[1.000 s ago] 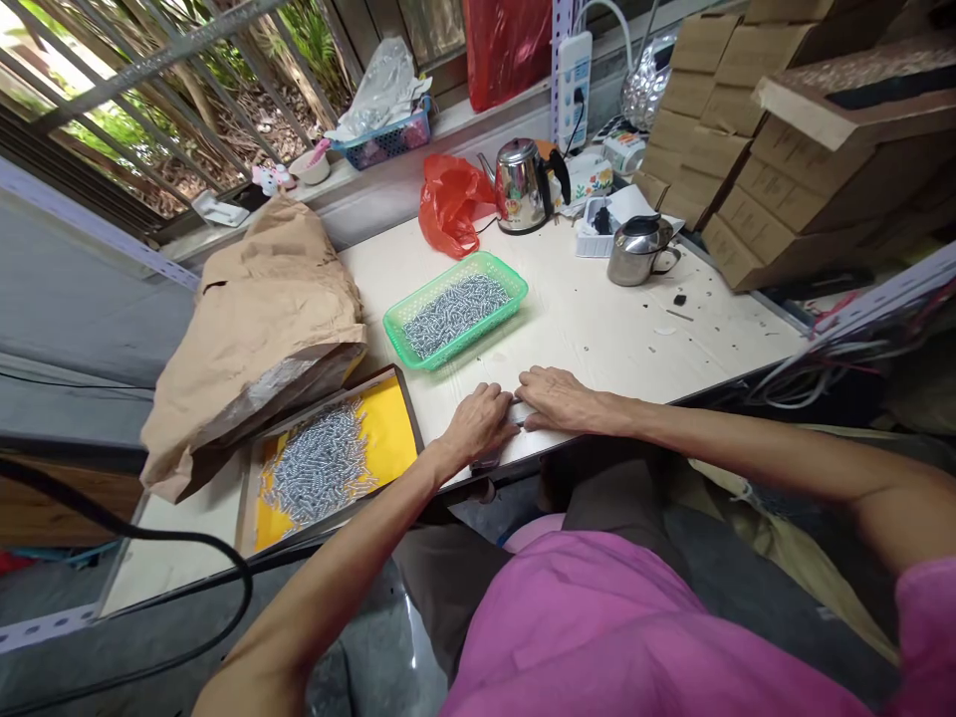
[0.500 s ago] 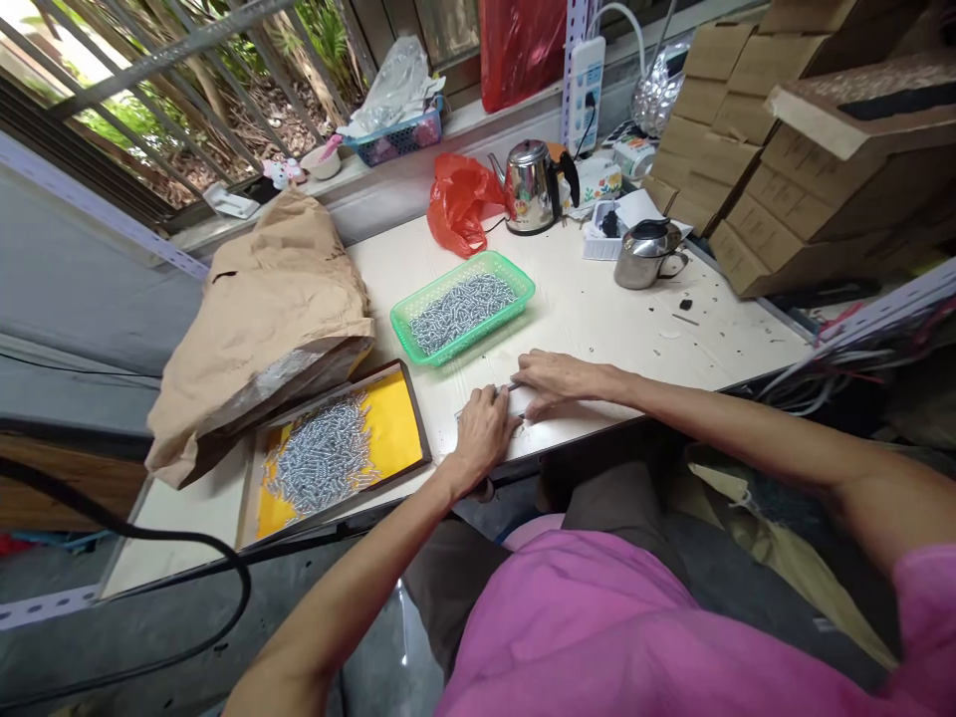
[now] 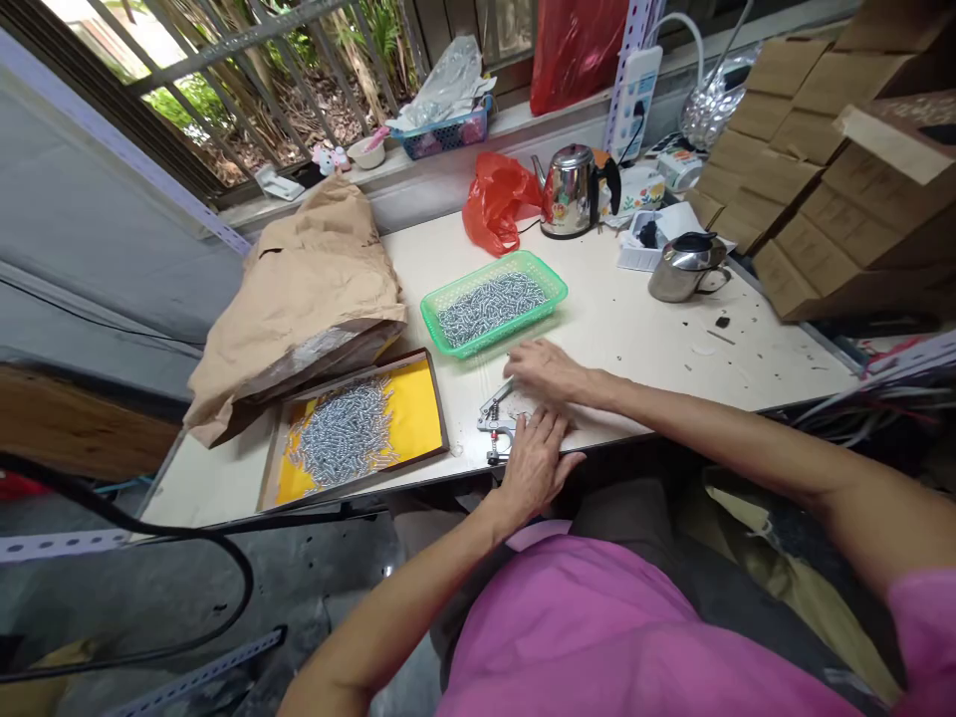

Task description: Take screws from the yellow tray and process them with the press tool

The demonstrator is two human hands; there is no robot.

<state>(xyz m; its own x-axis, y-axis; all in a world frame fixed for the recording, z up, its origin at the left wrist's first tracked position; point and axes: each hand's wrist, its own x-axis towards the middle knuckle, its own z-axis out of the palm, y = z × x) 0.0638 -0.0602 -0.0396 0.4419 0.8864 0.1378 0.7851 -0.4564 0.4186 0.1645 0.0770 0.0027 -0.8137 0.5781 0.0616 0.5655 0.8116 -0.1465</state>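
Note:
A metal hand tool with two handles, a spring and a small red part, like snap pliers [image 3: 493,422], lies at the table's front edge. My right hand [image 3: 547,371] has its fingers curled round the end of the raised upper handle. Over the lower handle lies my left hand [image 3: 535,460], its fingers bent down onto the tool and its thumb out to the right. The fingertips of both hands are partly hidden. Behind them is a green plastic basket [image 3: 549,317] of small shiny metal springs or pins. More such pieces lie in a shallow box [image 3: 439,403] with a yellow bottom.
A large brown paper sack [image 3: 299,279] leans behind the shallow box. Farther back are a red plastic bag [image 3: 493,204], an electric kettle [image 3: 572,189] and a small steel pot [image 3: 683,267]. Cardboard boxes [image 3: 843,199] are stacked at right. A black cable [image 3: 224,538] loops at left.
The view has shifted left. My left hand has moved right along the tool, uncovering its spring and red part. My right hand has lifted the upper handle, so the handles stand apart.

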